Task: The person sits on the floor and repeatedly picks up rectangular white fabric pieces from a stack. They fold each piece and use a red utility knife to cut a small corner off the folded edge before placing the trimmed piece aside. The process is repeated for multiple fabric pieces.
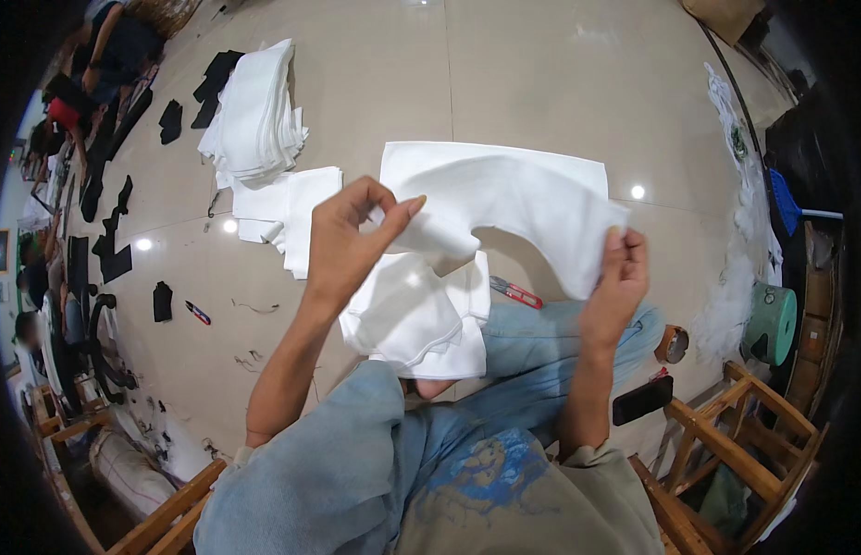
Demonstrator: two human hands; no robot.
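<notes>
Between my two hands a curved white fabric piece [532, 199] is stretched out in the air, with a concave notch in its near edge. My left hand [342, 240] is closed on its left end, thumb against fingers. The right end is pinched in my right hand [620, 277]. Behind it, a flat white fabric piece [486, 153] lies on the floor, partly covered by the held one. A pile of white fabric pieces [402, 310] rests close to my legs, below the held piece. Beside that pile lies a pair of red-handled thread snips [515, 292].
A tall stack of white fabric [254, 111] stands at far left, with more white pieces [301, 208] nearer. Black fabric pieces [171, 120] and a second pair of snips [198, 313] lie left. A black phone [643, 400] and wooden stools [745, 444] are at right. People sit along the left.
</notes>
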